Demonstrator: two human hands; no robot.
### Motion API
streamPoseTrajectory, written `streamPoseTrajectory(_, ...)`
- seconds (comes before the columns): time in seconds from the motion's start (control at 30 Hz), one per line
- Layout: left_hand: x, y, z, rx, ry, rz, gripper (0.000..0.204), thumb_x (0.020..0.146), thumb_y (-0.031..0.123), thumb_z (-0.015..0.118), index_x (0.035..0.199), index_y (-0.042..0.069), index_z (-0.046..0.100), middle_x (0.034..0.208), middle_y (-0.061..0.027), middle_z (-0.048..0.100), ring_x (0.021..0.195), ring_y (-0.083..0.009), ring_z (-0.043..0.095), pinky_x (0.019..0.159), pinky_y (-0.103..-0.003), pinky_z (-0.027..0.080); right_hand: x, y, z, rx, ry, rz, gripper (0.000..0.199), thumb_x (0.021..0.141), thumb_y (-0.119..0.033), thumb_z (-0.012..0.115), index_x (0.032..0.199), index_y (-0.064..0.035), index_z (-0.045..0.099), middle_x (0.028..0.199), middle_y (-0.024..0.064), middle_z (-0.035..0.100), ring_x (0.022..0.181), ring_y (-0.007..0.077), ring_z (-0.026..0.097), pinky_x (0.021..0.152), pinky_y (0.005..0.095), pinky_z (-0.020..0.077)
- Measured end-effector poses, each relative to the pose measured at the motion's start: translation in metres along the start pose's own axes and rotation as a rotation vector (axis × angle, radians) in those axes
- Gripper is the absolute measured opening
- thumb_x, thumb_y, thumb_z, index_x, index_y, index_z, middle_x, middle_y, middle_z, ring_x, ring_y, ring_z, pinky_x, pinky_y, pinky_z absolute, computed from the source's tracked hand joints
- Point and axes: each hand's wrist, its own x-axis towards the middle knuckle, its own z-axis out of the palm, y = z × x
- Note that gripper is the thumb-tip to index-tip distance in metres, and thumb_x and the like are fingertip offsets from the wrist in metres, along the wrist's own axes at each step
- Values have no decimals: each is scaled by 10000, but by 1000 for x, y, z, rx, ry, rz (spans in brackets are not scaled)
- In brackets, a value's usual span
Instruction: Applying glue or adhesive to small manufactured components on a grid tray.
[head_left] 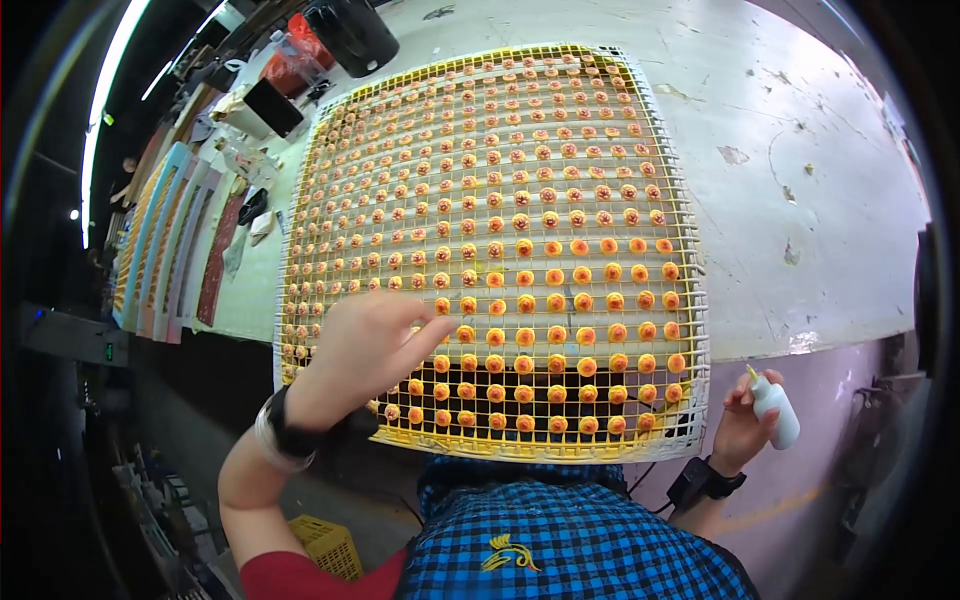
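A large mesh rack [699, 330] with a white rim and yellow grid carries rows of small round, flower-like orange-yellow pieces [557, 302]. Many farther and left-hand pieces have darker, pinkish centres; those at the near right look plainer, with orange-red middles. Over the rack's near left part is my left hand [372, 342], its thumb and forefinger closed in a pinch beside a piece. Whatever the fingertips hold is too small to make out. Off the rack's near right corner, my right hand [742, 425] grips a white squeeze bottle [779, 412] with a yellow nozzle pointing up.
The rack lies on a pale, stained table [790, 200] and overhangs its near edge. Beyond its far left corner stands a black container [352, 36]. Blue and white frames [160, 240] lean at the left. On the floor sits a yellow crate [326, 545].
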Motion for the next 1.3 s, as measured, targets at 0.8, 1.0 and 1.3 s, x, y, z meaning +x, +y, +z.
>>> streamPoseTrajectory(0.8,64,-10,78,263,81,77,127,715,218,641,801,127,661,681,-52,618,631,-218,584,554,-319,457,25,-8,-37,102,-79,50,554,768,-422,587,1089,-2,420,703,26,418,714,129,417,547,211,339)
streamPoseTrajectory(1.0,61,-3,73,223,126,19,140,721,227,642,811,123,668,696,-62,622,629,-209,582,558,-315,456,23,-9,-38,109,-57,65,548,771,-407,590,1094,0,417,707,25,414,718,127,418,546,210,338)
streamPoseTrajectory(1.3,45,1,74,230,-95,15,168,726,254,636,821,119,666,695,-54,622,646,-216,583,569,-325,462,22,-13,-35,122,-63,55,564,767,-408,597,1104,2,405,708,23,413,722,126,419,549,210,340)
